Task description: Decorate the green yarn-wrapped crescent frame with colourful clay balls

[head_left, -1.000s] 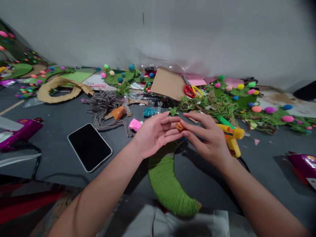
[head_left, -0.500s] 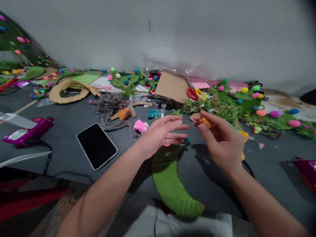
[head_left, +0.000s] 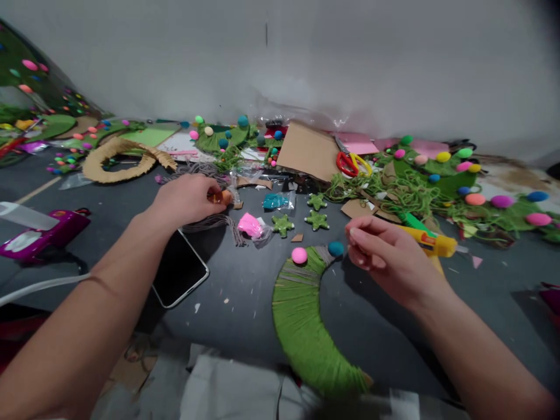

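Observation:
My left hand is over the grey yarn, its fingers closed round an orange packet that shows at the fingertips. To the right, my right hand is raised with thumb and fingers pressed together; whatever they pinch is too hidden to name. Just left of it lies a curved piece wrapped in green yarn, with a pink ball and a teal ball at its upper end. Behind this piece are green stars, a pink packet and a teal packet.
A phone lies under my left forearm. Purple glue gun stands at the left; a yellow one is behind my right hand. Scissors, cardboard, a tan ring and green yarn scraps line the back.
My left hand has moved left, from above the green piece to the orange packet, and its fingers have closed. The orange thing earlier in my right hand no longer shows. The green stars have come into view.

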`<move>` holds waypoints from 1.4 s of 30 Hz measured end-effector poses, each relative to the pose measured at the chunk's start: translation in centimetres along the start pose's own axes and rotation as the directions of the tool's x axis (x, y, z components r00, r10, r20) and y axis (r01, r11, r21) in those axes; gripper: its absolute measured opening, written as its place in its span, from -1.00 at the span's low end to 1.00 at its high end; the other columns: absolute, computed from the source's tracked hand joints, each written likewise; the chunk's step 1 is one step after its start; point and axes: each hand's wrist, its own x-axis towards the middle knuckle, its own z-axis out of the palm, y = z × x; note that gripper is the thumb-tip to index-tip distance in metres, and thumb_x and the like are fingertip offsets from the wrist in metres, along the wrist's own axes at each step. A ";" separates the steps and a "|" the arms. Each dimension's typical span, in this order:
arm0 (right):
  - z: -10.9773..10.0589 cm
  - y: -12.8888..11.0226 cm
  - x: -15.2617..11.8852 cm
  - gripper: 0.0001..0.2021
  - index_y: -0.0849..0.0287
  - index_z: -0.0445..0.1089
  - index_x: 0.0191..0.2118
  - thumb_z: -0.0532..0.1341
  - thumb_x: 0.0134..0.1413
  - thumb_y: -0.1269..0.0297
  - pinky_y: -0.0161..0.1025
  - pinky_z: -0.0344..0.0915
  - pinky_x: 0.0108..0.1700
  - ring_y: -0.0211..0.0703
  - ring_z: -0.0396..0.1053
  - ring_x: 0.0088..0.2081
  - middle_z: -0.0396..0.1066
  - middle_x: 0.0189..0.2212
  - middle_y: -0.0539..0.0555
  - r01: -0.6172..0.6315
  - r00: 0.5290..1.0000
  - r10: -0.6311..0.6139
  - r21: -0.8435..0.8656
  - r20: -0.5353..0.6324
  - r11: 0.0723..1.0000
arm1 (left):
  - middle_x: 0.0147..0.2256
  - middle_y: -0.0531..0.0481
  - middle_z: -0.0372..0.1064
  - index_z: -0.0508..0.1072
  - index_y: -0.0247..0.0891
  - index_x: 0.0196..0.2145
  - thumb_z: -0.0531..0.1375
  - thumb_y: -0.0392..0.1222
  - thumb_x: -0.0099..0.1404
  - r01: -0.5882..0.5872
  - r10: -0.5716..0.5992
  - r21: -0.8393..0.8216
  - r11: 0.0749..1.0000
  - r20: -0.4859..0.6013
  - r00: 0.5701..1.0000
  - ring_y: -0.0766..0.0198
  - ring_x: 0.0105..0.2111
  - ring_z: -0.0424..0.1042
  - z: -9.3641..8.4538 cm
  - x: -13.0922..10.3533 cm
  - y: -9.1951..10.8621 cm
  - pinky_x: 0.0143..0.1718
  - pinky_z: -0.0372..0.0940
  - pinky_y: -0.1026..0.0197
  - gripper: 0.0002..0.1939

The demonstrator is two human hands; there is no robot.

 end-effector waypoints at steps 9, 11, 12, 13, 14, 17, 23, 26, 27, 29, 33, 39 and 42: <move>0.6 0.6 -0.7 -0.81 0.02 0.59 -0.09 0.40 0.22 0.13 -0.34 0.14 -0.56 -0.36 0.26 -0.57 0.44 -0.45 -0.05 0.224 0.974 -0.215 -0.418 0.071 0.880 | -0.06 0.01 0.59 0.62 -0.13 -0.02 0.40 0.03 0.29 -0.384 0.488 -0.521 0.762 0.073 0.870 0.20 -0.05 0.50 1.0 -1.8 6.6 0.07 0.27 0.24 -0.65; 1.1 0.7 -0.9 -0.87 -0.02 0.61 -0.10 0.38 0.25 0.21 -0.31 0.21 -0.50 -0.35 0.31 -0.50 0.51 -0.28 0.00 0.349 0.928 -0.363 -0.522 0.080 0.778 | -0.05 -0.04 0.59 0.64 -0.11 -0.02 0.41 -0.03 0.28 -0.351 0.511 -0.645 0.678 0.071 0.856 0.16 -0.02 0.52 2.1 -2.6 7.9 0.13 0.29 0.20 -0.67; 1.4 0.8 -1.0 -0.88 -0.03 0.61 -0.10 0.37 0.26 0.24 -0.30 0.22 -0.48 -0.35 0.32 -0.48 0.52 -0.21 0.01 0.400 0.903 -0.418 -0.546 0.099 0.736 | -0.05 -0.06 0.59 0.65 -0.09 -0.04 0.43 -0.06 0.26 -0.322 0.501 -0.691 0.648 0.068 0.863 0.13 -0.02 0.52 2.6 -2.9 8.2 0.15 0.30 0.17 -0.69; 1.6 0.9 -1.1 -0.87 -0.05 0.61 -0.09 0.36 0.27 0.26 -0.30 0.22 -0.48 -0.36 0.32 -0.47 0.52 -0.15 0.01 0.439 0.883 -0.452 -0.556 0.124 0.705 | -0.05 -0.08 0.59 0.67 -0.08 -0.05 0.44 -0.09 0.24 -0.288 0.485 -0.726 0.624 0.072 0.871 0.11 -0.01 0.52 3.0 -3.3 8.4 0.16 0.31 0.15 -0.70; 1.7 0.9 -1.1 -0.85 -0.06 0.61 -0.08 0.36 0.27 0.28 -0.30 0.21 -0.49 -0.38 0.31 -0.47 0.51 -0.12 0.01 0.466 0.870 -0.470 -0.561 0.150 0.684 | -0.06 -0.10 0.59 0.68 -0.07 -0.07 0.45 -0.12 0.22 -0.261 0.474 -0.751 0.606 0.078 0.877 0.09 -0.02 0.52 3.4 -3.6 8.5 0.16 0.31 0.13 -0.70; 2.1 1.0 -1.1 -0.82 -0.05 0.61 -0.05 0.36 0.26 0.32 -0.32 0.17 -0.53 -0.44 0.23 -0.53 0.49 -0.12 0.00 0.493 0.857 -0.472 -0.598 0.208 0.632 | -0.07 -0.11 0.58 0.70 -0.05 -0.06 0.46 -0.14 0.22 -0.241 0.485 -0.770 0.591 0.101 0.869 0.09 -0.02 0.51 3.8 -4.1 8.4 0.14 0.33 0.14 -0.70; 2.8 1.1 -0.8 -0.82 -0.08 0.64 -0.07 0.34 0.28 0.31 -0.32 0.16 -0.55 -0.44 0.21 -0.55 0.49 -0.17 0.01 0.498 0.848 -0.491 -0.619 0.200 0.608 | -0.01 -0.13 0.52 0.64 -0.03 0.10 0.46 -0.07 0.22 -0.258 0.543 -0.767 0.588 0.137 0.829 0.13 -0.08 0.53 4.2 -4.5 8.2 -0.01 0.42 0.19 -0.53; 3.1 1.3 -0.6 -0.86 -0.08 0.67 -0.13 0.39 0.23 0.27 -0.31 0.17 -0.57 -0.41 0.19 -0.56 0.49 -0.22 0.01 0.513 0.837 -0.509 -0.609 0.200 0.605 | -0.01 -0.12 0.57 0.66 -0.03 0.06 0.45 -0.06 0.24 -0.275 0.568 -0.762 0.586 0.144 0.811 0.09 -0.04 0.55 4.3 -4.7 8.4 0.10 0.38 0.15 -0.58; 3.2 1.3 -0.6 -0.87 -0.08 0.68 -0.14 0.41 0.20 0.26 -0.31 0.17 -0.57 -0.40 0.19 -0.55 0.50 -0.23 0.01 0.517 0.834 -0.514 -0.607 0.199 0.604 | -0.02 -0.11 0.59 0.66 -0.02 0.06 0.44 -0.06 0.25 -0.279 0.570 -0.754 0.595 0.151 0.808 0.09 -0.03 0.55 4.2 -4.8 8.5 0.12 0.37 0.15 -0.59; 3.2 1.5 -0.6 -0.85 -0.06 0.68 -0.15 0.46 0.14 0.24 -0.31 0.19 -0.56 -0.39 0.20 -0.54 0.51 -0.25 0.01 0.519 0.830 -0.525 -0.608 0.190 0.601 | -0.02 -0.07 0.62 0.66 -0.01 0.07 0.42 -0.05 0.27 -0.284 0.566 -0.737 0.613 0.159 0.809 0.11 -0.04 0.57 4.2 -4.9 8.7 0.12 0.36 0.18 -0.60; 3.2 1.8 -0.4 -0.81 -0.03 0.67 -0.12 0.48 0.12 0.22 -0.32 0.20 -0.56 -0.39 0.22 -0.53 0.52 -0.25 0.01 0.498 0.845 -0.498 -0.620 0.192 0.606 | -0.04 -0.04 0.64 0.67 0.01 0.04 0.44 -0.06 0.24 -0.285 0.539 -0.722 0.630 0.143 0.830 0.12 -0.06 0.58 4.1 -5.2 9.0 0.08 0.37 0.19 -0.61; 3.2 1.6 -0.3 -0.77 0.00 0.65 -0.07 0.48 0.13 0.21 -0.31 0.21 -0.53 -0.38 0.24 -0.51 0.53 -0.23 0.00 0.483 0.859 -0.465 -0.643 0.216 0.594 | -0.14 -0.08 0.66 0.70 -0.13 -0.04 0.46 -0.06 0.21 0.046 0.379 -0.845 0.533 0.286 0.880 0.14 -0.21 0.62 4.4 -5.4 9.3 -0.14 0.47 0.22 -0.66; 3.3 1.6 -0.3 -0.79 0.01 0.64 -0.08 0.46 0.15 0.21 -0.30 0.19 -0.53 -0.38 0.23 -0.52 0.54 -0.23 0.00 0.485 0.859 -0.458 -0.648 0.228 0.587 | -0.19 -0.08 0.66 0.71 -0.16 -0.08 0.45 -0.08 0.24 0.048 0.352 -0.846 0.531 0.272 0.896 0.17 -0.23 0.62 4.7 -5.4 9.5 -0.16 0.47 0.24 -0.70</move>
